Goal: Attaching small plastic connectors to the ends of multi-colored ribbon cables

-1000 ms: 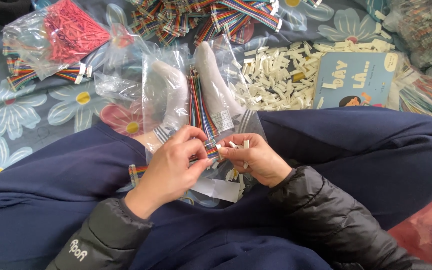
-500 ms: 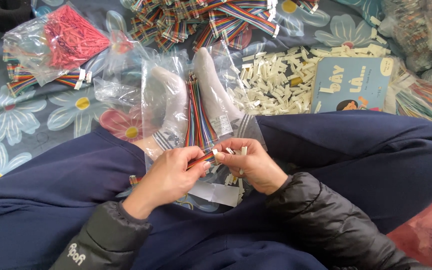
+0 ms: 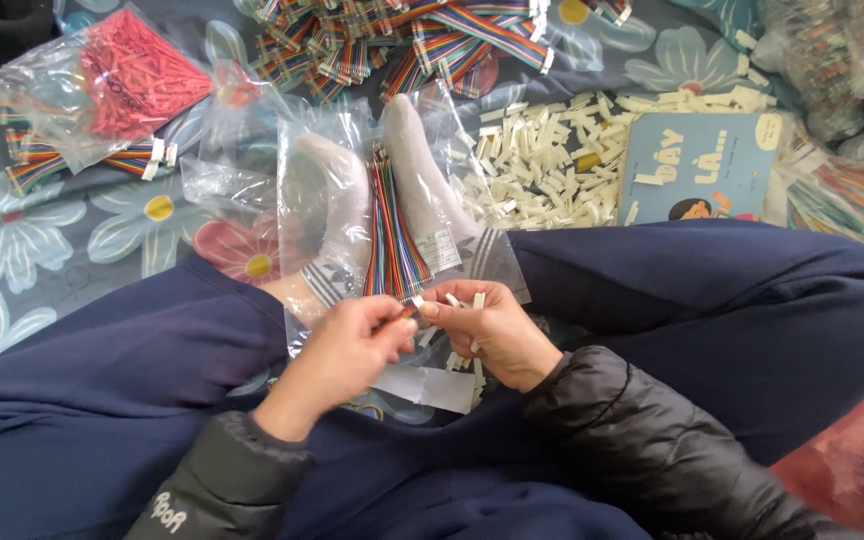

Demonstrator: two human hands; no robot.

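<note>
left grip: left hand (image 3: 352,350) pinched shut on end of rainbow ribbon cable (image 3: 393,235), thumb and forefinger closed at the cable tip.
right grip: right hand (image 3: 487,330) closed on small white connector housings (image 3: 462,300), fingertips meeting left grip; several spare housings sticking out between fingers.
cable position: runs straight away from both grips, lying on clear plastic bag (image 3: 322,200) between 2 socked feet (image 3: 432,195); near end right at the pinch.
risk 1: misaligned mating likely if housing goes on skewed; tip small, mostly hidden by fingers, pin order not readable here.
risk 2: spare housings in right grip loosely held, could drop into lap; hard to find among dark blue trousers (image 3: 112,400) folds.
risk 3: pulling cable toward grips could drag bag, shift the strands lying on it.
risk 4: white paper slip (image 3: 422,385) just below grips, could slide off under wrist movement.
surroundings: pile of white housings (image 3: 542,165) ahead and right of grips; heap of finished rainbow cables (image 3: 402,40) far ahead; bag of red parts (image 3: 132,80) ahead-left; blue booklet (image 3: 697,165) right; floral bedsheet (image 3: 32,240) under everything.
obstructions: feet and bag crowd space ahead of grips; knees box in both sides; reach to housing pile crosses right leg.
</note>
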